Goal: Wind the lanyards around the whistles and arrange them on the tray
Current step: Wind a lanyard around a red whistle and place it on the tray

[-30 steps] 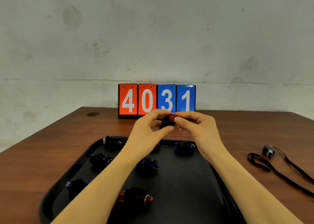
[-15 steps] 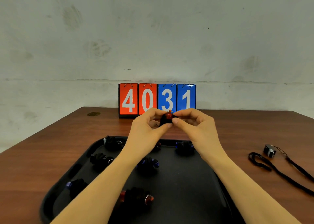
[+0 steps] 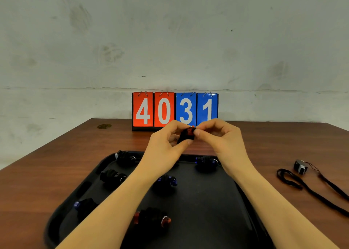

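A red whistle (image 3: 189, 133) wrapped in black lanyard is pinched between both hands, held up above the far end of the black tray (image 3: 211, 207). My left hand (image 3: 166, 143) grips it from the left and below, my right hand (image 3: 217, 135) from the right. Several wound whistles lie on the tray, among them a red one (image 3: 151, 219) near the front and a blue one (image 3: 167, 180) in the middle. A grey whistle (image 3: 300, 166) with its black lanyard (image 3: 311, 190) unwound lies on the table to the right of the tray.
A flip scoreboard (image 3: 174, 110) reading 4031 stands at the back of the brown wooden table (image 3: 37, 177), against a pale wall. The loose lanyard trails toward the table's right edge.
Both hands with the red whistle have risen slightly and shifted a little right. The fingers have turned on the whistle. Everything on the tray and table is unmoved.
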